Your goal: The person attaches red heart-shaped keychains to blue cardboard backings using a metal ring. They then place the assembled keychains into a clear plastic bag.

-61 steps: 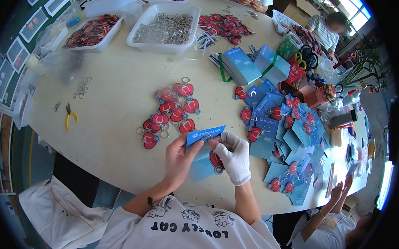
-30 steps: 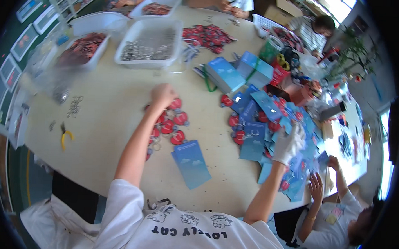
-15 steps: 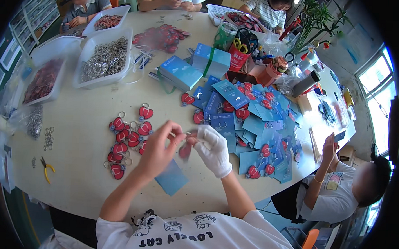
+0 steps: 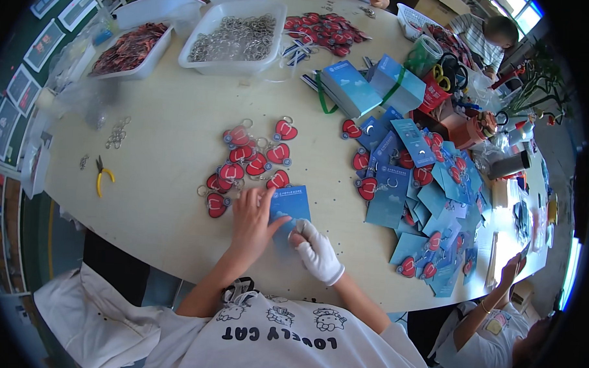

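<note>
A blue printed card [image 4: 290, 200] lies in front of me at the table's near side. My bare left hand [image 4: 251, 218] rests along the card's left edge, thumb stretched out across it and apart from the fingers. My right hand [image 4: 318, 255], in a white glove with bare fingertips, is closed in a pinch over the card's lower right part; what sits between its fingertips is hidden. Beyond my left hand lies a loose group of red heart-shaped keychains [image 4: 258, 163] with metal rings. To the right spreads a heap of blue cards [image 4: 389, 197], several with keychains attached.
Banded card stacks [image 4: 350, 88] stand at the back, near a red holder with scissors [image 4: 435, 88]. White tubs hold metal rings [image 4: 238, 39] and red pieces [image 4: 130, 48]. Yellow-handled pliers [image 4: 104, 177] lie at left. A co-worker [image 4: 490, 333] sits at the right.
My hands have come down from mid-air onto the blue card and moved apart a little. The red keychain between them no longer shows. The whole view has shifted.
</note>
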